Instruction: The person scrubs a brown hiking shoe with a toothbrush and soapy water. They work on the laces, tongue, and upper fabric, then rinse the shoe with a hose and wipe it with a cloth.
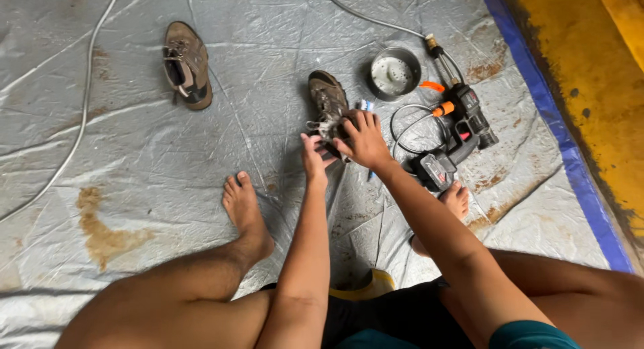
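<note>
head-worn view, steeply downward, close overhead

1 brown shoe (187, 65) lies on the grey tarpaulin (134, 161), well apart to the left of the fingers. 1 round metal bowl (394, 73) sits just above and right of the fingers. 1 cordless spray gun (456, 137) with orange fittings lies near their right side. 1 white hose (84, 101) runs far left.
</note>
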